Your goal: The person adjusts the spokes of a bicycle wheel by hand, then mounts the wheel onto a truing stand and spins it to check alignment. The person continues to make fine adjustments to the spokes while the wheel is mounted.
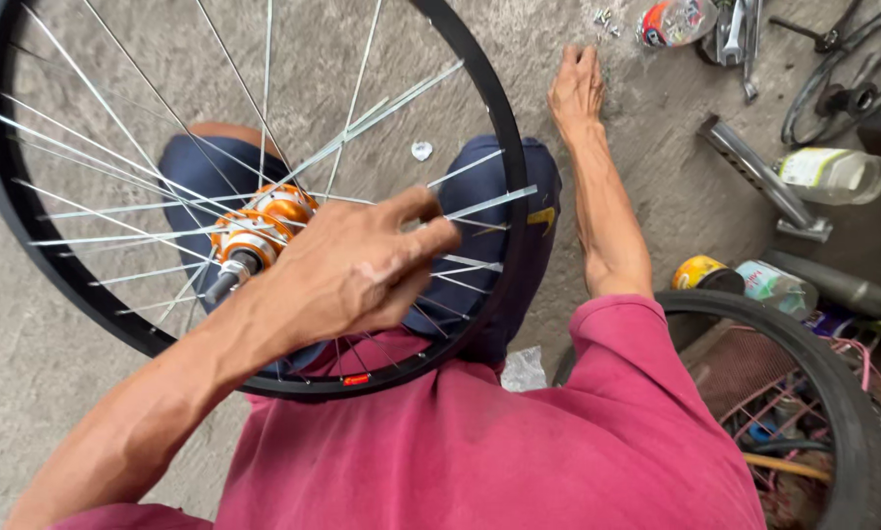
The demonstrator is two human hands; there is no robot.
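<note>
A bicycle wheel with a black rim (504, 128), thin silver spokes and an orange hub (264, 226) rests over my knees in dark blue shorts. My left hand (362, 265) is closed around a few spokes just right of the hub, holding the wheel. My right hand (576, 88) stretches out past the rim and lies on the concrete floor, fingers extended and holding nothing. Its fingertips are just short of a small scatter of metal bits (605, 18).
To the right lie a metal tube with a bracket (759, 177), a clear plastic bottle (833, 175), two tins (705, 273), a black tyre (833, 393) over a rack, and another wheel (853, 79). Tools (740, 39) and a bottle (676, 20) lie at the top.
</note>
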